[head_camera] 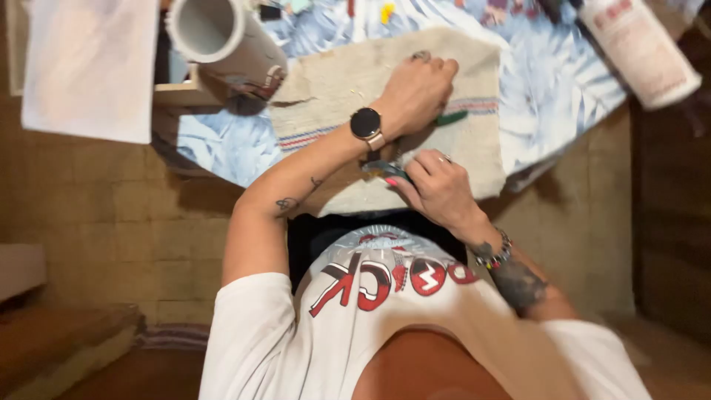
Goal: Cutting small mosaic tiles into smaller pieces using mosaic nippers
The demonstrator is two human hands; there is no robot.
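A beige cloth [348,81] with red and blue stripes lies on the table in front of me. My left hand [416,92], a dark round watch on its wrist, rests on the cloth with fingers curled over a small green object [452,117]. My right hand [438,190] is just nearer to me, at the cloth's near edge, pinching a small dark tool [384,170] with a coloured tip between fingers and thumb. What the tool is cannot be made out.
The round table [222,144] wears a blue and white leaf-pattern cover. A white tube [222,37] lies at its far left beside a wooden frame, and a white bottle [641,48] sits at the far right. A white sheet [89,67] hangs at left. Tiled floor surrounds.
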